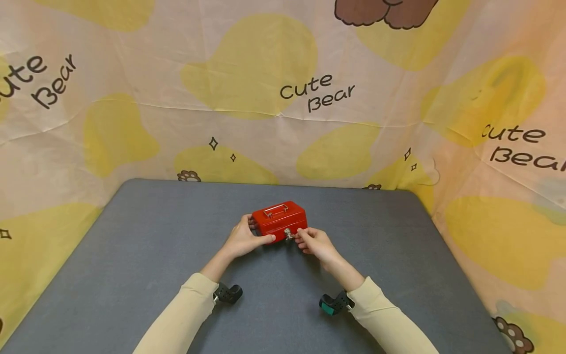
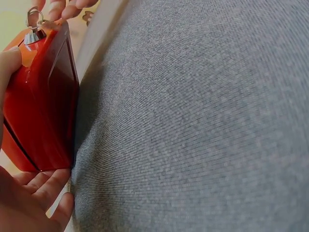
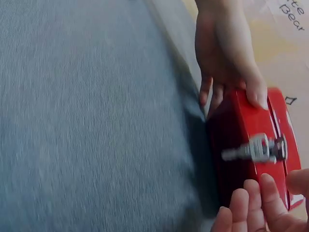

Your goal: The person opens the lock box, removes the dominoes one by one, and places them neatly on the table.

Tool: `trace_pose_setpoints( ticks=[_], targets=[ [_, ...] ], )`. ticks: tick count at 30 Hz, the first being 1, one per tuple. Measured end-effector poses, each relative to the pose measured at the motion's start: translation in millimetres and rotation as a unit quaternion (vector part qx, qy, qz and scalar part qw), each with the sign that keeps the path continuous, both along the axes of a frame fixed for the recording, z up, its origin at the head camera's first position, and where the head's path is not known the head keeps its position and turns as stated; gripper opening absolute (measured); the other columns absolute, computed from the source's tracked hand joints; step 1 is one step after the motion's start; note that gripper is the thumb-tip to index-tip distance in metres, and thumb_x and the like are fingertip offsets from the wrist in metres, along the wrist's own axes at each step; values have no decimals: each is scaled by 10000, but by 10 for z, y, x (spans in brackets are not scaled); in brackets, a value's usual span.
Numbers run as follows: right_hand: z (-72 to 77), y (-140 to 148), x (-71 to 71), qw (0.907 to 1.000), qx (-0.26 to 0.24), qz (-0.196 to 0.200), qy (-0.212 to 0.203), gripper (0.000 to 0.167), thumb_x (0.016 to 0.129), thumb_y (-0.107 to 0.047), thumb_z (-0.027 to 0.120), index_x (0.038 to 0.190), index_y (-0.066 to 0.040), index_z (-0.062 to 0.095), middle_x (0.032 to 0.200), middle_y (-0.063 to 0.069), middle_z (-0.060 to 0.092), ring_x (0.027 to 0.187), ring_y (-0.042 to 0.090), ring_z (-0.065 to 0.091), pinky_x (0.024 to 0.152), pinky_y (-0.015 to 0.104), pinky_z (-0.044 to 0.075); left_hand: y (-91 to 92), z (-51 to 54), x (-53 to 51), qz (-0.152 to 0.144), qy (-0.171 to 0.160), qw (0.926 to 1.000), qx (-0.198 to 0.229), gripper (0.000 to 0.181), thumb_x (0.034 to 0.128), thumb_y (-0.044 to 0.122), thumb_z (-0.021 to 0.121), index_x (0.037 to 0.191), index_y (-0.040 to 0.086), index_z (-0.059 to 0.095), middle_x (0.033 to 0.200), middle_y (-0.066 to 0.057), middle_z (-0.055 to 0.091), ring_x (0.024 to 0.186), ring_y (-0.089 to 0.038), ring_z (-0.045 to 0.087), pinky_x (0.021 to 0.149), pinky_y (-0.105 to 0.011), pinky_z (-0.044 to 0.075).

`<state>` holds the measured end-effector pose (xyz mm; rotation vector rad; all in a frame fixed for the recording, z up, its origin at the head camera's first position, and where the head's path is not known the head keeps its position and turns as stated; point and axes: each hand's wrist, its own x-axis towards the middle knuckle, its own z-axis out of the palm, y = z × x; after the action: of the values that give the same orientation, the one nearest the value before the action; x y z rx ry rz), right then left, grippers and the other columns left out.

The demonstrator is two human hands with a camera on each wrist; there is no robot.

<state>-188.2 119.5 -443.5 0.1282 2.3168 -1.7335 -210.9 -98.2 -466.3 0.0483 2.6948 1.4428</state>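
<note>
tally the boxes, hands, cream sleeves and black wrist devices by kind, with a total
Boxes: 1, the red box
Hands: 2, left hand and right hand
Cream sleeves: 2, left sleeve and right sleeve
Black wrist devices: 2, left device and right device
Total: 7
</note>
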Motion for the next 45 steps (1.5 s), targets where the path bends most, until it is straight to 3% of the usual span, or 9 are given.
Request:
trace_pose_setpoints(
  ticks=[8,15,17,19,24,45],
  targets=[
    [26,181,-139,9977,160,-330,566,207,913,-197,554,987,-19,628,988,190,644,891,332,602,729,320,519,-2,13,-3,-34,-54,10000,-15,902,667,439,778,1314,-12,340,1200,-140,542,1088,-249,535,872,-404,463],
    [133,260,-178,9938,509,-57,991,322,910,-229,581,1173,-44,572,1099,152,612,955,322,589,775,368,518,1,16,-9,-52,-58,10000,-37,915,666,446,777,1321,-15,332,1208,-142,540,1095,-250,533,883,-409,458],
    [123,267,-201,9924,684,39,1021,354,909,-238,579,1220,-72,552,1164,133,598,988,297,591,793,370,515,1,17,-7,-56,-64,10000,-28,914,667,445,777,1319,-16,333,1207,-143,538,1095,-250,532,884,-409,457],
    [17,296,-268,9908,791,131,1094,380,902,-278,586,1245,-122,541,1201,96,589,1016,248,591,801,354,514,1,20,-2,-59,-74,10000,-6,906,668,438,778,1316,-15,335,1205,-143,538,1094,-252,532,883,-408,458],
    [-22,274,-320,9891,829,341,1169,443,891,-295,605,1296,-140,515,1249,102,571,1081,257,588,800,338,521,6,25,7,-56,-97,9999,-6,900,670,434,780,1313,-12,338,1201,-143,540,1089,-252,531,874,-406,462],
    [-32,154,-346,9850,1108,384,1269,481,882,-277,621,1307,-84,504,1220,115,587,1013,245,626,797,346,531,4,32,38,-99,-147,9998,0,923,694,433,772,1350,-19,305,1234,-154,532,1121,-263,527,890,-414,464]
  ],
)
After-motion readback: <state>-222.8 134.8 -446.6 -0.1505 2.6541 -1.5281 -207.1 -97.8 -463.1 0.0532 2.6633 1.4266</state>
